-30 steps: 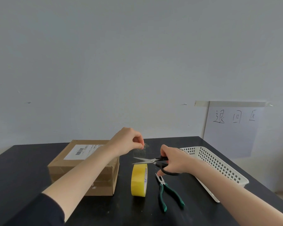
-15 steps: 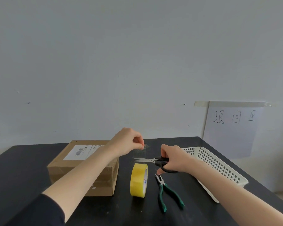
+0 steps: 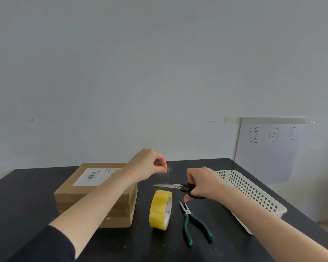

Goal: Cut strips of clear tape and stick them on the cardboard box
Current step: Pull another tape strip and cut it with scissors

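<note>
Black table (image 3: 23,201), lower frame | left hand (image 3: 146,164) pinches clear tape strip (image 3: 164,175) (faint, hard to see) at center | right hand (image 3: 203,183) curled round scissors (image 3: 170,185), blades together | tape roll (image 3: 160,209) upright just below | cardboard box (image 3: 72,201) lower left

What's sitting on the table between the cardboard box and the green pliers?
The yellow tape roll, standing on its edge between the cardboard box and the pliers; the head view shows it.
</note>
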